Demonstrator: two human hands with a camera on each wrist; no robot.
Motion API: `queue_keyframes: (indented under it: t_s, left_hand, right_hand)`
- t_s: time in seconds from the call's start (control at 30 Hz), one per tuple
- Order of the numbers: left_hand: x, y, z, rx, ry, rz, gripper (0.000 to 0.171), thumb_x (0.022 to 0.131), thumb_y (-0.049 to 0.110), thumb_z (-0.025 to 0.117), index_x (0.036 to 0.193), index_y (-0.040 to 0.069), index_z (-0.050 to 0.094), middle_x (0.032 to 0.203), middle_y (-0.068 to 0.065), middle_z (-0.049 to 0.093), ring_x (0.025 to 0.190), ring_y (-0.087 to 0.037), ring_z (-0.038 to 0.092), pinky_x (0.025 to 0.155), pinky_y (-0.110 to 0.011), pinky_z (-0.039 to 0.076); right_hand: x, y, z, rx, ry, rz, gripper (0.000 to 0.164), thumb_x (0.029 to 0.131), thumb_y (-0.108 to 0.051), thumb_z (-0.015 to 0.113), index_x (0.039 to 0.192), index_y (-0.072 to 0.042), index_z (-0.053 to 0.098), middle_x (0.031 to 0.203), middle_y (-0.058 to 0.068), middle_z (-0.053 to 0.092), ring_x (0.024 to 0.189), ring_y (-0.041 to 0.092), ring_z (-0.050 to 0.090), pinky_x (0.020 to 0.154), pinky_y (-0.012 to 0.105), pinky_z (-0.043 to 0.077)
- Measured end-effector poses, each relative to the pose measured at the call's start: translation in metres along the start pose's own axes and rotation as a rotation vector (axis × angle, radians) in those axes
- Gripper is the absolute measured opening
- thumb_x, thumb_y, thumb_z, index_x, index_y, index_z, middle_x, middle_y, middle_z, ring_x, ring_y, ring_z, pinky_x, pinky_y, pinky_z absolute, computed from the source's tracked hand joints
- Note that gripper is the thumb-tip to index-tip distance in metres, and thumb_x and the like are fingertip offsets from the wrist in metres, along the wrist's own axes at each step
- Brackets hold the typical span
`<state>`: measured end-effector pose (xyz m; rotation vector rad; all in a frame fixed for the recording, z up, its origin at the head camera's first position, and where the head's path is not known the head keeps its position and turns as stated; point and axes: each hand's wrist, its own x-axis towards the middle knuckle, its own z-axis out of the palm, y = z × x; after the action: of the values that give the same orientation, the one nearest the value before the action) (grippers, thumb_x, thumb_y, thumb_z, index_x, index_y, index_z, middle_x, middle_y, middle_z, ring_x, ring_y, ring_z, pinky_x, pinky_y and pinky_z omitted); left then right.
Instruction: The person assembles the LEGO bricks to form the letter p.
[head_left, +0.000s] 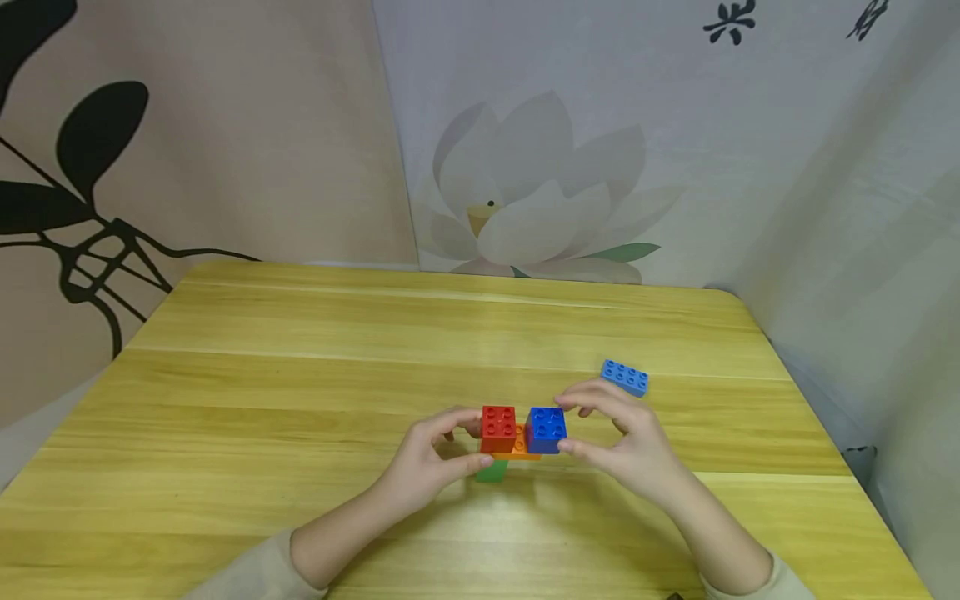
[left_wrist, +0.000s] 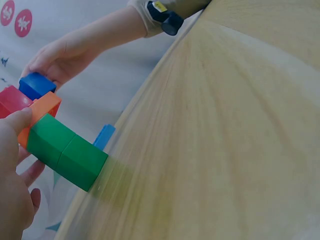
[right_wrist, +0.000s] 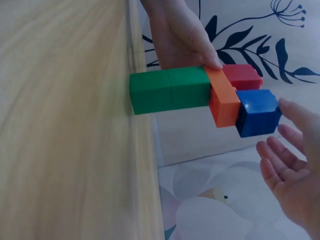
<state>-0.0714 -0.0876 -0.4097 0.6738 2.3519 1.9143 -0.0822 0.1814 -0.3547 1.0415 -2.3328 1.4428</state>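
I see the left hand [head_left: 423,457] and right hand [head_left: 628,433] arched round an orange brick [head_left: 520,443].
Left pinches it; right pinches the glossy blue cube [head_left: 547,430] atop its right end; red cube [head_left: 498,430] left, smooth green blocks [right_wrist: 170,91] below.

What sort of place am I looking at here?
Probably an indoor play or craft spot, perhaps set up for filming; the wider room isn't shown. The clues are a wood-grain table, a backdrop printed with flowers and leaves, and a stack of toy bricks.
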Motion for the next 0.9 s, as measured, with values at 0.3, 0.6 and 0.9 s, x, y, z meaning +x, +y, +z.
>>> queue_keyframes:
  t_s: [0.3, 0.6, 0.9]
  left_hand:
    - [0.000, 0.000, 0.000, 0.008, 0.002, 0.008, 0.042, 0.078, 0.020, 0.080, 0.118, 0.022, 0.066, 0.100, 0.010, 0.066, 0.098, -0.016, 0.057, 0.083, -0.045, 0.042]
    - [0.000, -0.001, 0.000, 0.005, 0.001, 0.014, 0.043, 0.078, 0.020, 0.080, 0.119, 0.019, 0.066, 0.100, 0.008, 0.066, 0.097, -0.018, 0.058, 0.083, -0.047, 0.043]
    - [0.000, -0.001, 0.000, -0.001, 0.002, 0.017, 0.042, 0.079, 0.018, 0.079, 0.119, 0.018, 0.066, 0.100, 0.007, 0.066, 0.097, -0.019, 0.057, 0.083, -0.047, 0.042]
  right_hand:
    - [0.001, 0.008, -0.011, 0.001, 0.050, -0.046, 0.046, 0.070, 0.011, 0.078, 0.111, -0.008, 0.067, 0.110, 0.005, 0.064, 0.099, 0.018, 0.056, 0.080, 0.026, 0.047]
    - [0.003, 0.030, -0.023, -0.053, 0.118, -0.022, 0.045, 0.068, 0.019, 0.076, 0.108, 0.000, 0.066, 0.107, 0.007, 0.065, 0.099, 0.017, 0.057, 0.082, 0.023, 0.047]
    - [0.010, 0.022, -0.033, -0.155, 0.155, 0.102, 0.036, 0.071, 0.020, 0.073, 0.104, 0.008, 0.064, 0.101, 0.015, 0.063, 0.090, 0.017, 0.057, 0.078, 0.018, 0.045]
